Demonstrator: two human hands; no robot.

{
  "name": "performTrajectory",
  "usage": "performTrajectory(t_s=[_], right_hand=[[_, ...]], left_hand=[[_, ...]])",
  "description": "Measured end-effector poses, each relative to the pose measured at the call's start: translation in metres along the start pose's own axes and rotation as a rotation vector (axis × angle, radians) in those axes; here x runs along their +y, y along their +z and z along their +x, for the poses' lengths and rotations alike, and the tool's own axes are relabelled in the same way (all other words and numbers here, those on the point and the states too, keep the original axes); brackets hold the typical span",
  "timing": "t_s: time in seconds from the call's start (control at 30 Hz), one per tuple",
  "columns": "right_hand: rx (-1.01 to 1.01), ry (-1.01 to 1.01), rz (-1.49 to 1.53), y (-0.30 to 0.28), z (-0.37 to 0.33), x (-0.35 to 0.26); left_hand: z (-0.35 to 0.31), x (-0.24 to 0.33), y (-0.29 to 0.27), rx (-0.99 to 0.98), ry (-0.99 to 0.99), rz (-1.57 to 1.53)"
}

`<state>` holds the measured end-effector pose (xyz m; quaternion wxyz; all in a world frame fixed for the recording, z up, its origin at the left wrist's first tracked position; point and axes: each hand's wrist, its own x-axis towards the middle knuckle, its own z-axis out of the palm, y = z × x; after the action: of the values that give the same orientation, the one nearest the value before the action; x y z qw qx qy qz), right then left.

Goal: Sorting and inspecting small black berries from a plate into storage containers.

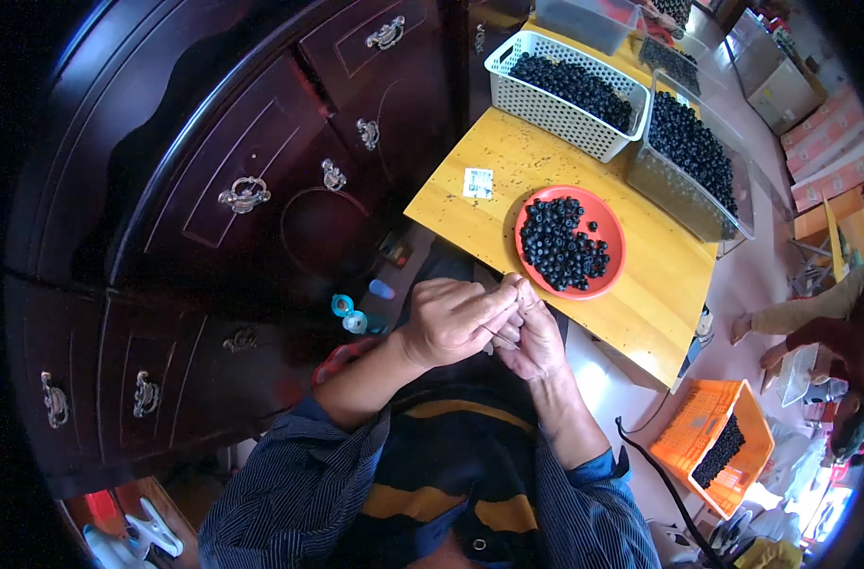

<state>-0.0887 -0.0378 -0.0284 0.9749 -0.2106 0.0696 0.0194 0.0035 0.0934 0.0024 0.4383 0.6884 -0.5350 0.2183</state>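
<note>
Fingers of both hands are curled in and drawn together, the tips meeting in front of the wearer's striped shirt. On the left hand they fold over toward the thumb, the back of the hand facing up; the right hand presses its thumb and fingertips against them from the other side. Whatever may be pinched there is covered by the fingers themselves, and I cannot tell whether a piece is held.

Just beyond the fingertips, near the close edge of the yellow wooden table, sits a round red-orange plate. Small black cap-like pieces are heaped on its left part, with one lying apart toward the right. They are too small to make out in detail.

Farther back stand a white perforated basket and a clear plastic bin, both holding black pieces. A clear tub behind them is cut off by the dark fisheye rim. On the floor, an orange crate shows only part of its contents. At the right edge another person is partly cut off, near a clear container hard to make out.
</note>
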Motion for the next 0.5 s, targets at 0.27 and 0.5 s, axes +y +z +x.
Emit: performTrajectory(t_s=[0.27, 0.5], right_hand=[[0.284, -0.045, -0.123, 0.004, 0.040, -0.043], [0.015, -0.262, 0.265, -0.008, 0.154, -0.183]], left_hand=[[-0.017, -0.010, -0.004, 0.051, -0.514, -0.308], [-0.033, -0.009, -0.006, -0.020, -0.638, -0.351]])
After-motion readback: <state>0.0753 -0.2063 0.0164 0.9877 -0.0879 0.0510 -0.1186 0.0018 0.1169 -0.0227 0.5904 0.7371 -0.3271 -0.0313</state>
